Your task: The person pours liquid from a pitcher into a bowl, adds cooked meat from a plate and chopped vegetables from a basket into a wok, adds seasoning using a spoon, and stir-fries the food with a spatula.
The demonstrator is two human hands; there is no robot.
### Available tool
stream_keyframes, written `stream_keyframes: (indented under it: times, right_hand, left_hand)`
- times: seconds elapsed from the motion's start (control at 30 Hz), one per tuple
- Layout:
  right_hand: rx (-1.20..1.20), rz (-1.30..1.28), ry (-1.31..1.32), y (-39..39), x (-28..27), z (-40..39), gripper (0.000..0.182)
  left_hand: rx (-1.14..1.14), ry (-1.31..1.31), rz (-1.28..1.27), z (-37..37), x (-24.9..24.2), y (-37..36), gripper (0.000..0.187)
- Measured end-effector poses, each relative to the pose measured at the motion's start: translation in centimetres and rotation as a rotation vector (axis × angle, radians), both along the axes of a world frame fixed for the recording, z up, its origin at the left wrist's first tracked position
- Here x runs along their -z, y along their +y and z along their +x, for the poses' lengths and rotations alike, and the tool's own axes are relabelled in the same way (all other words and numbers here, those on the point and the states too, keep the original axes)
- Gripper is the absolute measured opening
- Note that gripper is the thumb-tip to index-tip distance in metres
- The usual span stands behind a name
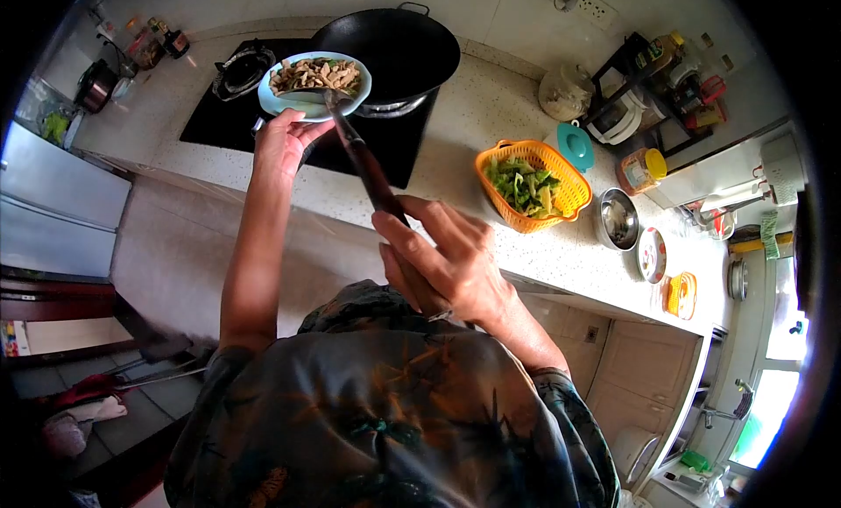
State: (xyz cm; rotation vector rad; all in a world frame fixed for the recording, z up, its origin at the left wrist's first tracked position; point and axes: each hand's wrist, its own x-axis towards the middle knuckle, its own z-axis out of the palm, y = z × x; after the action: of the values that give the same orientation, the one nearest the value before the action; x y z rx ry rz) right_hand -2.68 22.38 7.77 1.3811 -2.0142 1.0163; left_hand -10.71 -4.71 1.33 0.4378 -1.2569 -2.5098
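My left hand (289, 142) holds a pale blue plate (274, 102) from beneath, over the black stove (203, 127). Sliced meat with bits of green (324, 74) lies on the plate. The fingers of my right hand (442, 254) are wrapped round the dark wooden handle of a spatula (368, 171). Its metal head touches the near part of the plate, beside the meat. Behind and to the right of the plate, a large black wok (399, 52) rests on the right burner.
An orange basket (572, 193) of leafy greens stands on the counter (455, 158) at the right, near a metal bowl (618, 219), a patterned dish (652, 255) and a yellow-lidded jar (642, 168). A rack (657, 88) with bottles stands at the back right.
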Motion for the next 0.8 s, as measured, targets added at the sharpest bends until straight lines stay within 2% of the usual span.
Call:
stream_keyframes:
  times: [0.27,0.33,0.43,0.8]
  right_hand:
    - [0.004,0.007,0.010,0.03,-0.06,-0.20,0.041]
    - [0.003,0.007,0.008,0.02,-0.10,-0.24,0.041]
    - [0.000,0.004,0.011,0.01,-0.08,-0.32,0.041]
    - [0.005,0.042,-0.016,0.06,-0.25,-0.37,0.043]
  left_hand:
    - [0.000,-0.006,0.028,-0.22,0.06,0.03,0.041]
    - [-0.005,-0.013,-0.014,0.07,-0.34,0.46,0.033]
    - [-0.008,-0.016,0.008,-0.19,-0.29,0.25,0.042]
    - [-0.007,-0.035,-0.014,-0.24,-0.37,0.40,0.040]
